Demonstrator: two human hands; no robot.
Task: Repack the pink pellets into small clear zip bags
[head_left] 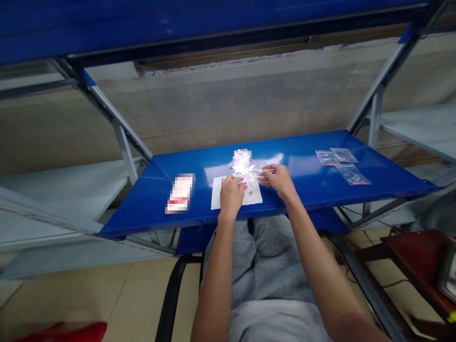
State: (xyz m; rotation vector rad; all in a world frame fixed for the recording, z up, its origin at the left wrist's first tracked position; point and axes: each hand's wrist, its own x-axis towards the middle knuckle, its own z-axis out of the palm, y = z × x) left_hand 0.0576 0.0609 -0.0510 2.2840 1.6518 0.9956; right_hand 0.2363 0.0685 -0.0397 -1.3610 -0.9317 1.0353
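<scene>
A crumpled clear plastic bag lies on a white paper sheet, its lower end reaching the sheet's middle. My right hand pinches the bag's right edge between its fingers. My left hand rests on the sheet just left of the bag, its fingers curled downward; whether they grip anything is hidden. Several small red pieces lie on the sheet next to my left fingertips.
A blurred white and red packet lies left of the sheet on a blue metal shelf. Several small clear zip bags lie at the shelf's right. Grey steel shelving frames stand on both sides.
</scene>
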